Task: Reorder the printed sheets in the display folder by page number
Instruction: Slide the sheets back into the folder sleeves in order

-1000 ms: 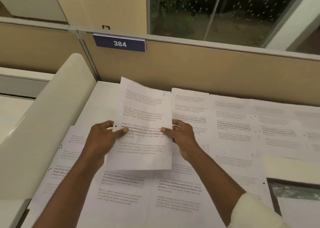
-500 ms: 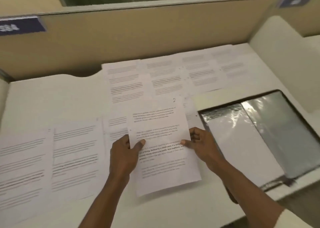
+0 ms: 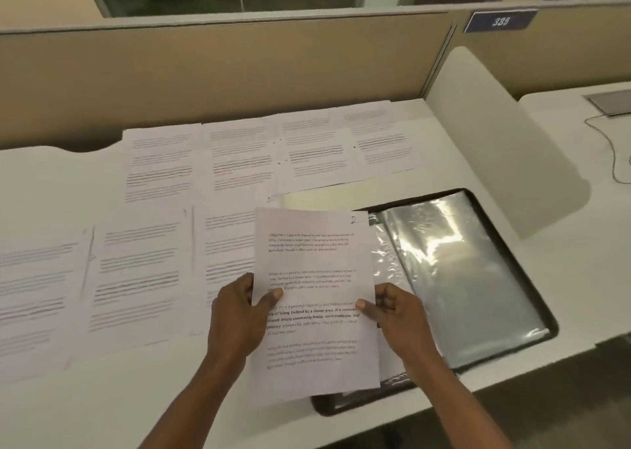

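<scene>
I hold one printed sheet (image 3: 316, 264) with a handwritten 2 in its top right corner, raised above the desk. My left hand (image 3: 239, 315) pinches its left edge, thumb on top. My right hand (image 3: 396, 315) pinches the right edge the same way. The sheet hangs over the left part of the open display folder (image 3: 478, 278), which lies dark-rimmed at the desk's front right with shiny clear sleeves. Several other printed sheets (image 3: 160, 165) lie spread flat in rows across the desk, behind and to the left of my hands.
A beige partition wall (image 3: 222, 73) with a blue sign reading 385 (image 3: 500, 22) closes the back. A white curved side panel (image 3: 495, 134) stands right of the folder. A thin cable (image 3: 614, 155) lies on the neighbouring desk.
My hands have carried the sheet from the far left of the desk rightward, and it now overlaps the folder's left side. Both pinches stay the same.
</scene>
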Demonstrator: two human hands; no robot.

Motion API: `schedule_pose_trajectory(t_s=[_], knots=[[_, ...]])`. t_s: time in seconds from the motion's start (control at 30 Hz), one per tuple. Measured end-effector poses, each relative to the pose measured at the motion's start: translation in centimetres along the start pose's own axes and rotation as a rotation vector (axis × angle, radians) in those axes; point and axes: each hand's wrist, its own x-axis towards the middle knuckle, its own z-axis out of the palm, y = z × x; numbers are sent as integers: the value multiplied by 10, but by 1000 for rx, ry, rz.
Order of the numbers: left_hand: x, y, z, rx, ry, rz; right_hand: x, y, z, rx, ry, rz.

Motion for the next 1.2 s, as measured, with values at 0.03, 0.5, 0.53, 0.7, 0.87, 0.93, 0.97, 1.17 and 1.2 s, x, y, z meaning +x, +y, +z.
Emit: schedule_pose_trajectory(t_s=[0.03, 0.5, 0.53, 0.7, 0.87, 0.93, 0.97, 1.17, 1.2], knots=[[-8, 5, 14, 12, 11, 2, 2, 2, -17, -5, 1, -2], [-48, 48, 87, 120, -39, 54, 35, -5, -124, -303, 93, -228], [-45, 50, 88, 142, -53, 74, 36, -12, -125, -367, 90, -313], [-30, 62, 92, 218, -168, 195, 49, -64, -126, -694, 74, -672], [-18, 68, 105, 288, -244, 303, 70, -100, -135, -817, -56, -613], [-16, 69, 109, 244, -255, 286, 80, -115, -141, -855, -173, -482], [-16, 70, 110, 214, -259, 273, 84, -121, -143, -870, -223, -446], [-3, 73, 128, 180, -207, 226, 122, -146, -153, -945, -335, -427], [1, 73, 133, 210, -174, 210, 133, -151, -157, -972, -338, -442]])
